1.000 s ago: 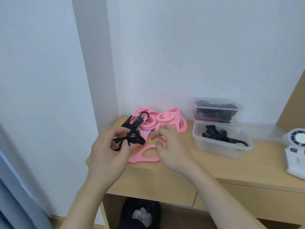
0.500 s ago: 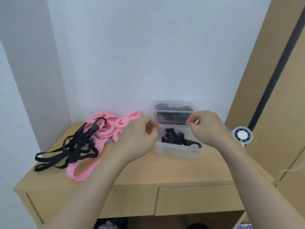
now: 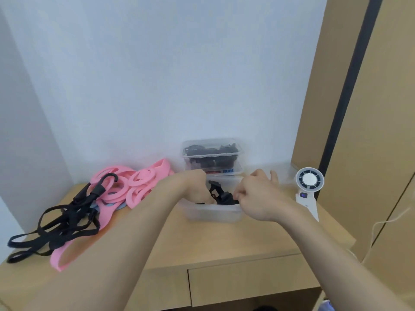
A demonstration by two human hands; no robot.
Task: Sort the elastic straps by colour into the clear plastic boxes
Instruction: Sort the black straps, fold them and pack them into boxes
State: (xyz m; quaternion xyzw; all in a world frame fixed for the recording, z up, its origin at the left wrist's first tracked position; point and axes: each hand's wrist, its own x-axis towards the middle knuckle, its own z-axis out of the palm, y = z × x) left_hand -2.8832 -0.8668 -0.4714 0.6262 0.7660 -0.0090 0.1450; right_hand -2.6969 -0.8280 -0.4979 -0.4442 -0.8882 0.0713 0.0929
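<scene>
Since black belongs here, our right hand (image 3: pixel 258 198) pinches a black strap (image 3: pixel 224 195) inside the front clear box (image 3: pixel 215 213); our left hand (image 3: pixel 195 185) has a hidden grip.

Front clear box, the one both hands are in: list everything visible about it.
The clear box is a rectangular tub of cloudy see-through plastic with rounded corners and no lid. It stands upright on the wooden cabinet top, just in front of two stacked lidded boxes. Inside lie tangled black straps. The left hand reaches in from the left; the right hand sits over the right rim and seems to pinch the straps.
</scene>
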